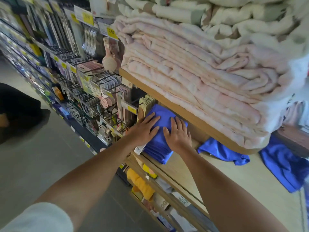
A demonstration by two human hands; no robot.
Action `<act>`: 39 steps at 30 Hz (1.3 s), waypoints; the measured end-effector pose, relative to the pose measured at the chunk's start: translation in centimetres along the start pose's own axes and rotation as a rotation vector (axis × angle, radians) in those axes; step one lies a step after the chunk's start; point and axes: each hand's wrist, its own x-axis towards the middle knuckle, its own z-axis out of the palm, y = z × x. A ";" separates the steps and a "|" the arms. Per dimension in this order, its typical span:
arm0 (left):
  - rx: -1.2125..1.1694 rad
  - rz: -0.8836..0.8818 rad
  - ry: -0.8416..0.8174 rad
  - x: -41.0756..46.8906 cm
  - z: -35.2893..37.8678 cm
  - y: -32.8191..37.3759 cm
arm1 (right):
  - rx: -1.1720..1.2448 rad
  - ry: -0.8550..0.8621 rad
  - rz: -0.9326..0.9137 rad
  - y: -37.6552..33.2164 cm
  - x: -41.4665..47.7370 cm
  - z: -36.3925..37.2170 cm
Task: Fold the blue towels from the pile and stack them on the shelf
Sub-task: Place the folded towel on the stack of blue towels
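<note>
Both grips wide: left hand (145, 130) and right hand (178, 135) press folded blue towels (158, 149) flat on shelf (217, 173), likely squaring them.

Got left hand (143, 131) and right hand (177, 136) side by side on the folded towel stack (158, 149) at the shelf (234, 178) left end; loose towels (224, 152) further right, blankets (192, 81) on upper shelf (167, 101).

A grey floor (41, 156) runs along racks (75, 72) of hung goods with yellow price tags (110, 31); pink blankets (192, 72) lie on the wooden upper shelf (167, 102).
</note>
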 end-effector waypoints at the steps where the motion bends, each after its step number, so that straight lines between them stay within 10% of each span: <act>1: 0.023 0.003 -0.019 0.0 -0.3 0.1 | 0.014 -0.022 -0.003 -0.2 0.1 -0.4; 5: 0.209 -0.005 -0.057 -0.5 -1.9 1.4 | 0.240 0.057 -0.088 0.4 -1.1 -3.3; 12: 0.127 0.494 0.564 -4.0 -2.1 11.8 | 0.475 0.303 0.000 12.4 -9.0 -3.8; 24: 0.103 0.354 -0.114 4.8 13.0 25.6 | -0.097 0.446 0.389 30.5 -21.6 -2.8; 29: 0.203 0.199 -0.075 6.7 14.6 27.3 | -0.123 0.482 0.397 30.8 -21.2 -2.6; 36: -1.132 -0.188 -0.764 -1.3 11.5 30.5 | 0.086 0.554 0.382 31.3 -21.5 -2.8; 39: -1.208 -0.123 -1.013 -4.1 10.3 27.7 | 0.406 0.624 0.423 31.6 -21.6 -3.6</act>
